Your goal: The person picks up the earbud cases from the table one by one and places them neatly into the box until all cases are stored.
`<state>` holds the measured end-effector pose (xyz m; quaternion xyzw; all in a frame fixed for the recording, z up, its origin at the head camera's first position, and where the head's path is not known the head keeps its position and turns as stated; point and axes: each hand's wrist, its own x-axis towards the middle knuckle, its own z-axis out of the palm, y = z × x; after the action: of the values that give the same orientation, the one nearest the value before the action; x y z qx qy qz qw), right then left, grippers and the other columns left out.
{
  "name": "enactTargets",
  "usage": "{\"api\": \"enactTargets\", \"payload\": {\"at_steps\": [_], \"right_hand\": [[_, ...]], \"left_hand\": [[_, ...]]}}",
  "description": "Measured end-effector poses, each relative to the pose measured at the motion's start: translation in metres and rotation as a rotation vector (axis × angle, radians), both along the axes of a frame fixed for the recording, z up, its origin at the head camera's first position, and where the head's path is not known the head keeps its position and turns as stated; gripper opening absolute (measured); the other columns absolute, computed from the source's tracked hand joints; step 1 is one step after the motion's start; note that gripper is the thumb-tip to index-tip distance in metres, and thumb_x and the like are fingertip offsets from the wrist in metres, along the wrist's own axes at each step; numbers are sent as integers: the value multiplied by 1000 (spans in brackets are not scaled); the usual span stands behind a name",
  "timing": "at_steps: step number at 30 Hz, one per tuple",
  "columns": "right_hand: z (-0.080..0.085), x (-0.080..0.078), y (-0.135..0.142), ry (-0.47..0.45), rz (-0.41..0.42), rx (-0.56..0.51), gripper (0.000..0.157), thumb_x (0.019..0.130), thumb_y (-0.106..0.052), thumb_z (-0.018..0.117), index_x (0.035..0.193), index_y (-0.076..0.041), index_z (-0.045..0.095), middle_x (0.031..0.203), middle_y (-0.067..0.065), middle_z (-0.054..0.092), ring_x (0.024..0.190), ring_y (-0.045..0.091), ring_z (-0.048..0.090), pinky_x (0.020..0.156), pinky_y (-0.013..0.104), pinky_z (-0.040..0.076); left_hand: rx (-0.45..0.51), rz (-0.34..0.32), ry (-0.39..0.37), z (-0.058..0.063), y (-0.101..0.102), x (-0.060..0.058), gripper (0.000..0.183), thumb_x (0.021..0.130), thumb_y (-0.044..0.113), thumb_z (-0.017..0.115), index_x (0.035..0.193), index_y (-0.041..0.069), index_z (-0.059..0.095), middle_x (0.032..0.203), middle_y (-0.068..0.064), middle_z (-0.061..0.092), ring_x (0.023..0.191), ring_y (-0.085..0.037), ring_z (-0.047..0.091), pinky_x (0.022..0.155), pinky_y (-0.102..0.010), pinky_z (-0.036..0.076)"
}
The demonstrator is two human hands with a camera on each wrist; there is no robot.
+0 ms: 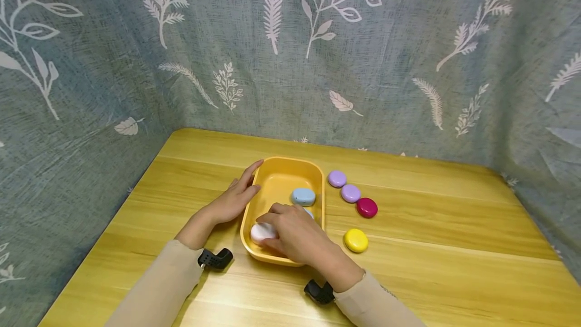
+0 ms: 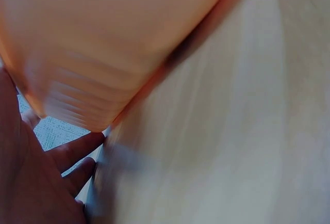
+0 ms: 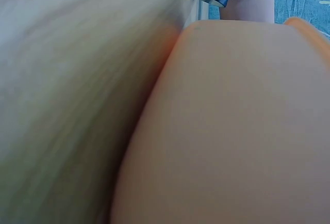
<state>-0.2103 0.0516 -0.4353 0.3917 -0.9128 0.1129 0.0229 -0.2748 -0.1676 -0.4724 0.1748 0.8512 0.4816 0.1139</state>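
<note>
In the head view a yellow-orange tray [image 1: 282, 159] with raised walls stands on the table. My left hand [image 1: 229, 203] lies along its left wall, fingers extended, the thumb at the rim; the left wrist view shows these fingers [image 2: 77, 152] against the outer wall. My right hand [image 1: 295, 231] reaches into the near end and pinches a white rounded, disc-like piece [image 1: 260, 233] between thumb and fingers. Beyond that hand sits a light blue oval piece [image 1: 303, 196], with a second blue piece [image 1: 309, 213] partly hidden by the hand. In the right wrist view the tray wall [image 3: 232, 121] covers the hand.
Right of the tray, two lilac discs [image 1: 337, 178] and a crimson disc [image 1: 366, 207] form a slanting row. Nearer lies a yellow disc [image 1: 356, 240]. Wood-grain table [image 1: 436, 246] surrounds them, with a leaf-patterned grey-blue curtain [image 1: 290, 90] behind and at both sides.
</note>
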Motion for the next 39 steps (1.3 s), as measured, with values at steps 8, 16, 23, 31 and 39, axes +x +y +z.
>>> {"api": "enactTargets", "payload": {"at_steps": [8, 16, 23, 31, 39], "right_hand": [[1, 1, -1, 4, -9, -17, 43, 92, -46, 77, 128, -24, 75, 116, -5, 71, 103, 10, 66, 101, 41, 49], [1, 2, -2, 42, -15, -20, 43, 93, -49, 76, 128, -24, 75, 115, -6, 71, 104, 10, 66, 100, 41, 48], [3, 3, -1, 112, -1, -51, 37, 95, -46, 74, 124, -22, 76, 112, -6, 72, 103, 10, 65, 94, 40, 47], [5, 3, 1, 155, -4, -104, 32, 95, -44, 74, 119, -23, 78, 109, -7, 73, 102, 13, 69, 93, 40, 49], [10, 4, 8, 141, -2, -106, 32, 95, -42, 76, 120, -23, 77, 109, -7, 72, 102, 11, 67, 94, 40, 51]], "left_hand": [[-4, 8, 3, 0, -1, 0, 61, 113, 35, 36, 165, 47, 6, 171, -15, 26, 160, -36, 17, 125, -71, 4], [-7, 8, 0, 2, -2, 2, 61, 113, 36, 36, 165, 46, 6, 170, -17, 27, 160, -39, 14, 123, -73, 6], [4, 4, 13, 1, -3, 2, 60, 113, 34, 35, 165, 46, 6, 171, -15, 24, 161, -37, 16, 124, -71, -2], [2, -9, 23, 0, -2, 2, 60, 114, 34, 34, 165, 46, 5, 171, -17, 24, 160, -36, 18, 125, -70, -4], [10, -12, 16, 0, 0, 2, 61, 114, 34, 35, 166, 43, 5, 169, -21, 27, 159, -41, 18, 123, -73, 0]]}}
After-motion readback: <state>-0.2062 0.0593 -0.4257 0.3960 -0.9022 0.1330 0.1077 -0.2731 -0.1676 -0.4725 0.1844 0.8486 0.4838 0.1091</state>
